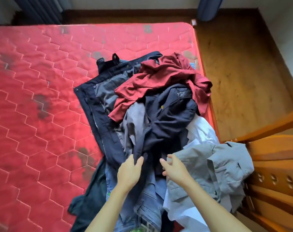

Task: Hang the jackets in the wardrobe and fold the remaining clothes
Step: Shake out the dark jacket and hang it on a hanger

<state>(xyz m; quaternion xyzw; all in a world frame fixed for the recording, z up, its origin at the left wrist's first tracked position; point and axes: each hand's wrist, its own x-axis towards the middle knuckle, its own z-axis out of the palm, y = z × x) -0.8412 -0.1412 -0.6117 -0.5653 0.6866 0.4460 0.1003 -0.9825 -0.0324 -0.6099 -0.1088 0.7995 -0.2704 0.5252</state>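
A heap of clothes lies along the right side of a bare red mattress (42, 101), whose satin-like cover is quilted in a hexagon pattern and has dark, worn blotches.

At the bottom of the heap, a long dark navy coat (99, 108) is spread open, showing its shiny grey lining and a row of metal snaps along the edge. A crumpled maroon shirt (159, 77) of soft matte cloth lies across its upper part. Below that, a navy jacket (172, 119) with a small gold button is bunched over a pale grey garment (134, 124).

The left hand (130, 171) pinches the jacket's lower front edge beside a dark button, thumb over fingers. The right hand (174, 168) sits just beside it with loosely curled fingers, at the edge of a grey button-up shirt (217, 163) with a chest pocket. I cannot tell whether it holds any cloth.

A smooth white garment (201, 131) shows beneath the grey shirt. Faded blue jeans (149, 201) run under both forearms, and a dark green garment (90, 195) trails off to their left.

On the right, a carved orange-brown wooden bed frame (276, 158) borders the mattress, with a wooden floor (234, 72) beyond it. A blue curtain (207, 9) hangs at the top.
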